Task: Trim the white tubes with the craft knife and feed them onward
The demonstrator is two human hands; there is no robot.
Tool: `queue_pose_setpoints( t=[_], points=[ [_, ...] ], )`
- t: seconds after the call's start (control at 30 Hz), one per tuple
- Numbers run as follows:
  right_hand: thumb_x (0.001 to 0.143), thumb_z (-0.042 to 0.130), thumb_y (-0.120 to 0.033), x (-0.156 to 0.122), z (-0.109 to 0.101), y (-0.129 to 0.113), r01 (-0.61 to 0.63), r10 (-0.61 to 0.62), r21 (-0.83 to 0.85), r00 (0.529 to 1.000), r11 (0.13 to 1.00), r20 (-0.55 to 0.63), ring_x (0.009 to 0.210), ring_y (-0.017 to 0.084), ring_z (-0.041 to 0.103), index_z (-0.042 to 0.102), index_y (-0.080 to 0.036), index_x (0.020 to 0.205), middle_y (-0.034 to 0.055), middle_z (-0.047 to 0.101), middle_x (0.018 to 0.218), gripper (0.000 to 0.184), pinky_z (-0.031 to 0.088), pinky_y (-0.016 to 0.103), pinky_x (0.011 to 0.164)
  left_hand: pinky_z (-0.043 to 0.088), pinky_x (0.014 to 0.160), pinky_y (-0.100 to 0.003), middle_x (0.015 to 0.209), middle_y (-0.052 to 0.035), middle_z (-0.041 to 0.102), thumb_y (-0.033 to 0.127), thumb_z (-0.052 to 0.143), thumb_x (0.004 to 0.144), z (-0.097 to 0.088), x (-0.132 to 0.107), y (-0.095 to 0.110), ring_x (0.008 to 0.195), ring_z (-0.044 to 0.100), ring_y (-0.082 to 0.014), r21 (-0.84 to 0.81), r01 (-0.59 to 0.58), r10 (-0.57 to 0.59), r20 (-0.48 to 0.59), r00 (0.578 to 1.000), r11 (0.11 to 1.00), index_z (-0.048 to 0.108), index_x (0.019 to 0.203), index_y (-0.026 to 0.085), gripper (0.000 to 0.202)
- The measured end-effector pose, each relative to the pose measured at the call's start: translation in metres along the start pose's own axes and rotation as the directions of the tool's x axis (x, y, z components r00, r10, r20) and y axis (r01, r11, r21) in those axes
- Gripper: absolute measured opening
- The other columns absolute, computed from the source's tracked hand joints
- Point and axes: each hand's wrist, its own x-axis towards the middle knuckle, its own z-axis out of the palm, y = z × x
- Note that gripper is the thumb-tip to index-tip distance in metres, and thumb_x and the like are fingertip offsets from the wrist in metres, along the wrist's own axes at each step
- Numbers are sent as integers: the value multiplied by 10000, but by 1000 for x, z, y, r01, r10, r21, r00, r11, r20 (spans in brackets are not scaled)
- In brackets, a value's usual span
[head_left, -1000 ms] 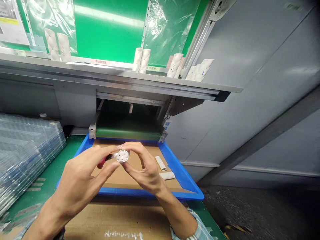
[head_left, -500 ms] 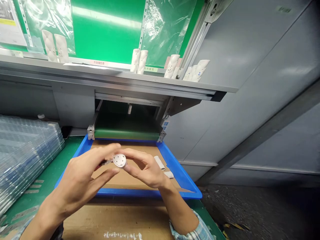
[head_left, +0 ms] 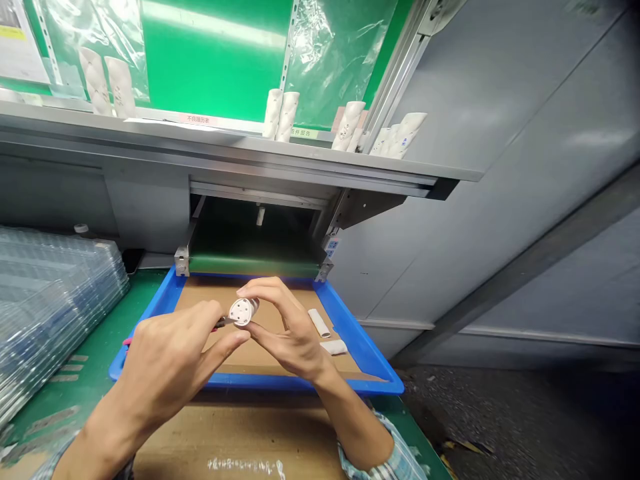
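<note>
My right hand [head_left: 295,340] grips a short white tube [head_left: 243,311] between thumb and fingers. The tube's round end, dotted with several small dark holes, faces me. In my left hand [head_left: 175,350] is a slim tool [head_left: 227,321] with a metal tip, its dark and reddish body mostly hidden by the fingers. The tip meets the left edge of the tube's end. A pink bit [head_left: 128,341], perhaps the tool's far end, shows behind the left hand. Both hands are above a blue tray [head_left: 357,333] lined with brown cardboard.
Two white tubes [head_left: 319,323] lie in the tray's right part. Behind it, a green conveyor belt [head_left: 255,263] carries another small tube [head_left: 261,216]. Stacked clear plastic trays [head_left: 55,293] stand on the left. Several white tubes [head_left: 347,127] stand on the shelf [head_left: 225,148] above.
My right hand has turned the tube a little, so more of its side shows. My left hand has shifted, and the pink bit has come into sight behind it.
</note>
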Motion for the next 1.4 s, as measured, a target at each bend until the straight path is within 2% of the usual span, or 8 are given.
queue_pose_setpoints(
  t=[0.2, 0.87, 1.0, 1.07, 1.17, 1.23, 1.3, 1.4],
  points=[
    [1000, 774, -105, -1, -1, -1, 19, -18, -25, 999, 1000, 51, 1153, 223, 679, 637, -242, 1385, 93, 658, 1228, 431, 604, 352, 1017, 315, 507, -330, 609, 55, 568, 469, 416, 1178, 1, 0, 1, 471, 554, -146, 67, -32, 32, 4, 999, 997, 605, 833, 230, 460],
    [999, 762, -78, -2, -1, -4, 41, -41, -92, 999, 995, 8, 1125, 218, 710, 653, -273, 1381, 79, 680, 1220, 442, 629, 346, 1003, 294, 540, -356, 640, 44, 598, 427, 444, 1175, 0, -2, 3, 518, 599, -162, 107, -31, 24, 67, 997, 994, 579, 827, 239, 418],
    [999, 761, -81, -2, 0, -2, 24, -23, -94, 1000, 995, 6, 1122, 219, 705, 644, -273, 1375, 81, 679, 1236, 439, 633, 350, 978, 297, 531, -355, 619, 44, 568, 401, 482, 1164, 0, -1, 2, 492, 546, -155, 93, -35, 33, 18, 999, 995, 565, 784, 234, 423],
    [1006, 763, -108, -1, 1, -2, 17, -17, -95, 1000, 995, -3, 1123, 226, 704, 637, -271, 1365, 82, 690, 1229, 414, 637, 360, 963, 329, 544, -333, 640, 47, 588, 383, 531, 1151, 1, -1, 2, 506, 551, -136, 43, -34, 36, -45, 998, 998, 608, 835, 220, 364],
    [1012, 777, -149, 0, 3, -1, 3, -6, -85, 999, 996, -33, 1105, 225, 704, 638, -259, 1345, 79, 713, 1198, 377, 637, 365, 945, 407, 618, -273, 745, 52, 675, 288, 635, 1113, 1, -3, 0, 583, 605, -106, -64, -64, 56, -125, 991, 996, 681, 1217, 182, 155],
    [1009, 789, -172, -1, 4, -1, -30, 26, -57, 998, 998, -63, 1077, 217, 707, 649, -251, 1326, 78, 719, 1188, 356, 641, 361, 930, 408, 634, -263, 742, 63, 650, 152, 646, 1085, 1, -4, -1, 586, 561, -105, -95, -127, 113, -140, 984, 987, 620, 1420, 180, 337],
    [1002, 798, -187, -1, 6, -1, -67, 65, -30, 994, 997, -83, 1061, 216, 710, 663, -248, 1305, 77, 718, 1184, 338, 647, 360, 915, 373, 602, -273, 693, 70, 571, 50, 608, 1059, 2, -4, -3, 568, 479, -115, -153, -193, 175, -122, 977, 969, 634, 1390, 182, 357],
    [994, 804, -181, -1, 6, -2, -72, 70, -28, 994, 997, -84, 1050, 214, 710, 670, -250, 1296, 71, 718, 1170, 337, 645, 357, 906, 355, 579, -281, 688, 63, 543, 61, 606, 1049, 3, -5, -5, 573, 451, -117, -282, -218, 198, -98, 975, 934, 660, 1149, 203, 183]
  ],
)
